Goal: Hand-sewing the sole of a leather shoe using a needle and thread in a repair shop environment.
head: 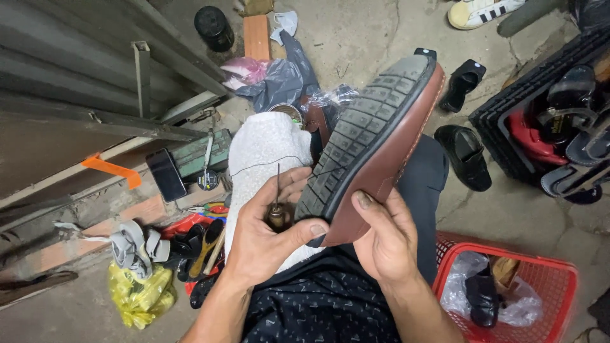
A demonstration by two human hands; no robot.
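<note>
Left hand [264, 232] is closed round a wooden-handled stitching awl [277, 206], thumb on the sole; right hand [384, 238] clamps the brown leather loafer with grey rubber sole [372, 143] on the lap. Thread looks taut, I think. One slip and that point hits a finger.

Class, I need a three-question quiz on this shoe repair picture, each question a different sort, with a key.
1. True or false: the brown shoe is held sole up.
2. Which hand holds the awl? A left hand B right hand
3. Fill in: the red basket holds a black ____ in a plastic bag.

Key: 1 true. 2 A. 3 shoe.
</note>
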